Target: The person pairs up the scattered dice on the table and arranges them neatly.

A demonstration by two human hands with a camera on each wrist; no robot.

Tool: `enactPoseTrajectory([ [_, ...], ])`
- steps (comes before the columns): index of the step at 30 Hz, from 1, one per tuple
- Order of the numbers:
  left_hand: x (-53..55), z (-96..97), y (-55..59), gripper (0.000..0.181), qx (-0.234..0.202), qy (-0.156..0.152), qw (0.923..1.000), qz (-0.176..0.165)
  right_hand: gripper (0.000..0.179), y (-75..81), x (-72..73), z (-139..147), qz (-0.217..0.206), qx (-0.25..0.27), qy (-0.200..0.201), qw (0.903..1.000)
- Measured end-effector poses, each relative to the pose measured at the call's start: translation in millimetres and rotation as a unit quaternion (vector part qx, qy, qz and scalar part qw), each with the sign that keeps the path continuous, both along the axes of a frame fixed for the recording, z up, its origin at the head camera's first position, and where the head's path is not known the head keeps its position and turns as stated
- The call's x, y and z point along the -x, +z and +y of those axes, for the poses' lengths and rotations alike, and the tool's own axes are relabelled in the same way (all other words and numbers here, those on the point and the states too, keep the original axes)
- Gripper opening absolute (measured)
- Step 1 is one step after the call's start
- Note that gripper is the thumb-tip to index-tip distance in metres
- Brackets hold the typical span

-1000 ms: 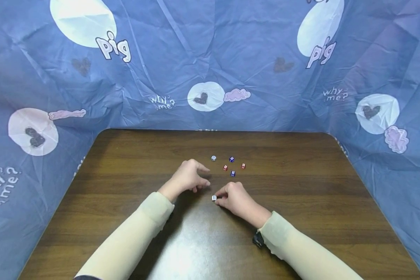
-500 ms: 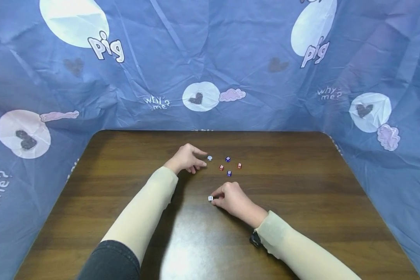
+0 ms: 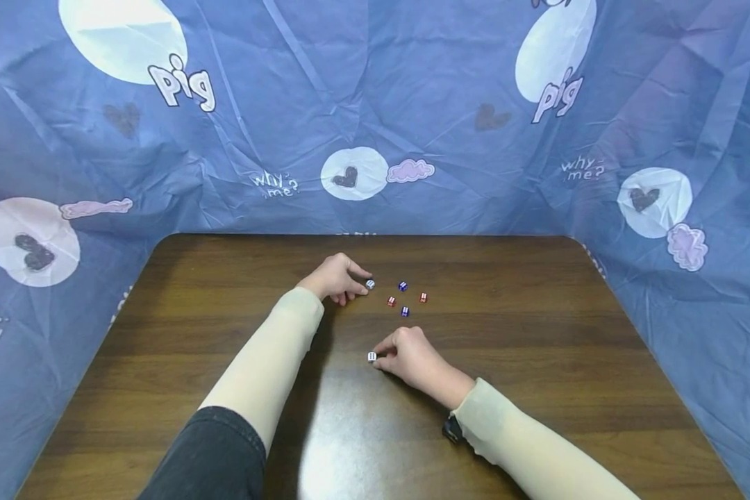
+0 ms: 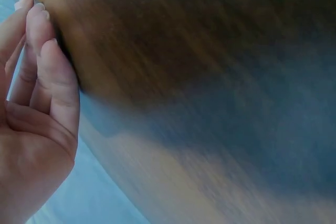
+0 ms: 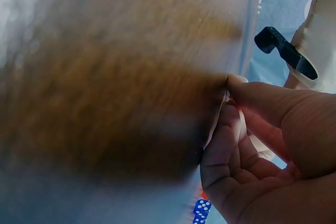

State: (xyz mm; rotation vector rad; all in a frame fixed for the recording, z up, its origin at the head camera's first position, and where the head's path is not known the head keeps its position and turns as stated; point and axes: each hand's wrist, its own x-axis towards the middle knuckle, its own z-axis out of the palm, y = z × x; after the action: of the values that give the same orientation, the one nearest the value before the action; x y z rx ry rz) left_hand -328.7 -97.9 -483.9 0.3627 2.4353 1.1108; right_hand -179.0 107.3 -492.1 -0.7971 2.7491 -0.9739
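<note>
My left hand (image 3: 335, 276) reaches to the far part of the table, thumb and index finger on either side of a white die (image 3: 370, 284) and pinching it. In the left wrist view the left hand (image 4: 47, 77) shows its fingertips drawn together, mostly hiding that die. Nearer to me, my right hand (image 3: 412, 353) pinches another white die (image 3: 371, 357) by the tips of thumb and index finger, close over the tabletop. The right wrist view has the right hand (image 5: 262, 145) with its other fingers curled in.
Between and beyond the hands lie two blue dice, one farther (image 3: 403, 286) and one nearer (image 3: 405, 312). Two red dice sit by them, one left (image 3: 391, 301) and one right (image 3: 423, 297). A printed blue cloth (image 3: 475, 194) hangs behind the wooden table (image 3: 537, 347).
The left hand has moved away from me to the far white die and taken it between thumb and index finger. My right hand keeps its die in nearly the same place.
</note>
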Motion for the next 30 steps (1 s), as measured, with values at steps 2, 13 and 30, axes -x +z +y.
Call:
enactPoseTrajectory([
  [2,0.9,0.8,-0.9,0.035,0.008,-0.009,0.9999,0.004,0.011,-0.1,-0.1,-0.4,0.004,0.003,0.0,1.0],
  [13,3.3,3.7,-1.6,0.029,0.016,-0.017,0.9997,0.003,0.013,-1.7,0.3,0.1,-0.006,0.006,-0.007,0.9999],
  [30,6.4,7.2,-6.1,0.021,0.039,-0.027,0.9985,0.026,0.014,0.6,0.5,-0.4,-0.034,-0.002,-0.012,0.9993],
])
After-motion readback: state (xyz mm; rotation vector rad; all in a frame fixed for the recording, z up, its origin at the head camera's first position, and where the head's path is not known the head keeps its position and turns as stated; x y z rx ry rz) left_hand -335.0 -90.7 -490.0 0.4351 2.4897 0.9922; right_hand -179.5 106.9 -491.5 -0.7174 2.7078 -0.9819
